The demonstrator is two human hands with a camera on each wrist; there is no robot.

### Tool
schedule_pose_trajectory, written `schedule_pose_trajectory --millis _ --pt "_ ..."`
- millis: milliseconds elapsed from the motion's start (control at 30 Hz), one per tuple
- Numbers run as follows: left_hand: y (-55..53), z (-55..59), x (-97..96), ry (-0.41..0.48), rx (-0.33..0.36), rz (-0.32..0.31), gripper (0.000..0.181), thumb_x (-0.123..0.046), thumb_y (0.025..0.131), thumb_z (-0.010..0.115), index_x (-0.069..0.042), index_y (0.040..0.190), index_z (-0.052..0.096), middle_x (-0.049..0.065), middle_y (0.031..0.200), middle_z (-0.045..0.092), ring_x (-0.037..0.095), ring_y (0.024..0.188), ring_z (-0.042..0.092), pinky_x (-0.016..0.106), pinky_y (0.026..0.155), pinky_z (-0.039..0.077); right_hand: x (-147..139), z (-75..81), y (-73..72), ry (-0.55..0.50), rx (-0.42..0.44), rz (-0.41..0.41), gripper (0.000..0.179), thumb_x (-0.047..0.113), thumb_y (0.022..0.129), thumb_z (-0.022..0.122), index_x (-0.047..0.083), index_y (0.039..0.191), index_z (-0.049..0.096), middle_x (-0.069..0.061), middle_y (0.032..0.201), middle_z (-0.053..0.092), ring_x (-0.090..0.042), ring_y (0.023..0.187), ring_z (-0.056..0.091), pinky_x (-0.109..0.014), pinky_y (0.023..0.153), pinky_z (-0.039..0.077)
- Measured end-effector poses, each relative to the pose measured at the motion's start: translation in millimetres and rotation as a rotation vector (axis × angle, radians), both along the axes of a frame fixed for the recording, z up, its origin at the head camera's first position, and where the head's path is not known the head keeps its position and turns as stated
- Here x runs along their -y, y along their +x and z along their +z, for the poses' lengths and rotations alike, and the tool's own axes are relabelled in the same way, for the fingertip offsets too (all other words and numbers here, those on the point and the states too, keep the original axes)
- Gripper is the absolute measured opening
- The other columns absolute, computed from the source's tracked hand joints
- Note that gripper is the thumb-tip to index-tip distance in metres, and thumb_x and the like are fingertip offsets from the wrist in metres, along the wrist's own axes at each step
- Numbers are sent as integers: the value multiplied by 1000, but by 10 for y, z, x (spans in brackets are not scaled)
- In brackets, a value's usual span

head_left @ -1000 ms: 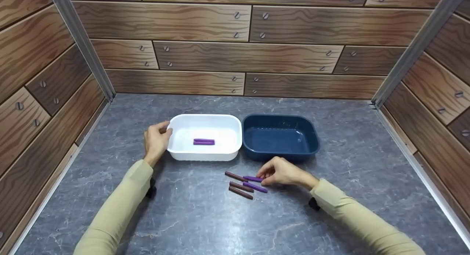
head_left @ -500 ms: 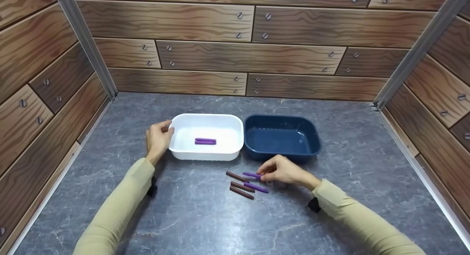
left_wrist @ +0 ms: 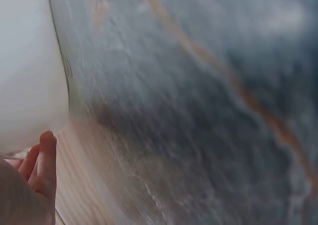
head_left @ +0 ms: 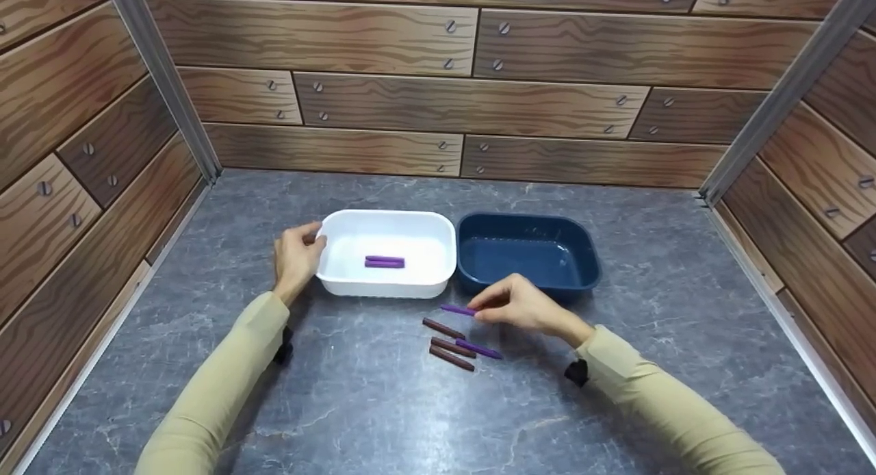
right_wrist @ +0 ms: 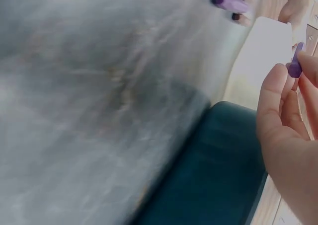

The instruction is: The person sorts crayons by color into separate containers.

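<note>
My right hand point(head_left: 523, 305) pinches a purple crayon point(head_left: 457, 310) by its right end, above the table. The right wrist view shows this crayon point(right_wrist: 296, 63) between thumb and fingertips. Below it lie three brown crayons point(head_left: 452, 358) and another purple crayon point(head_left: 479, 350), close together. My left hand point(head_left: 298, 259) grips the left rim of a white tub point(head_left: 383, 290); in the left wrist view, the fingers point(left_wrist: 47, 160) lie against the tub's wall point(left_wrist: 30, 61). Two purple crayons point(head_left: 384, 262) lie side by side inside the white tub.
A dark blue tub point(head_left: 595, 256) stands right beside the white one, with no crayons in it. Both tubs stand on a grey marbled table point(head_left: 369, 406). Wood-patterned walls point(head_left: 383, 105) enclose the back and both sides.
My right hand has lifted the purple crayon off the table and carried it slightly up and left, away from the other crayons. My left hand stays at the white tub's rim.
</note>
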State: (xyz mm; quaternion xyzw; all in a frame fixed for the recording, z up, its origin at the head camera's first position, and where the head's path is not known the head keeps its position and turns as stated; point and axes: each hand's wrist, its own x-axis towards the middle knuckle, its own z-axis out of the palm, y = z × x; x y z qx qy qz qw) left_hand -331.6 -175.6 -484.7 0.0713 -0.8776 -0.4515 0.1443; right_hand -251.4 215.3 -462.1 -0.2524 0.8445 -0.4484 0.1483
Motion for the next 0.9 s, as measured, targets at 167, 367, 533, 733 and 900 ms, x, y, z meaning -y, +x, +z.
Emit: schedule_pose_trajectory --millis 167,367,533,733,900 --pt "-1 -16 -8 -4 -4 3 36 -17 94 61 -7 128 66 16 109 73 26 97 70 40 79 57 66 -6 -47 -47 1 -5 19 17 84 78 12 102 78 -6 96 76 -12 78 63 -20 67 51" --pt "3 -28 -11 -6 -17 14 34 -17 92 63 -9 125 68 15 106 74 25 95 71 40 79 56 180 15 -67 -103 26 -12 20 13 84 77 7 103 78 -11 98 76 -7 78 64 -20 67 52" --pt "-3 -30 -9 -2 -25 17 34 -17 92 64 -9 125 68 15 107 74 26 96 70 40 80 56 328 107 -116 -154 34 -34 20 8 84 76 3 104 77 -17 100 75 -5 74 60 -18 62 48" --pt "-15 -29 -8 1 -25 26 34 -18 92 65 -11 125 68 14 107 74 25 98 71 40 82 56 515 192 -227 -154 24 -63 19 13 85 77 7 102 78 -11 100 75 -5 73 59 -17 62 47" --pt "-23 -25 -12 -5 -19 31 34 -18 93 63 -11 126 68 14 107 74 25 97 71 41 80 57 658 226 -339 -183 -21 -72 18 12 84 77 5 100 78 -12 100 75 -4 77 63 -17 67 50"
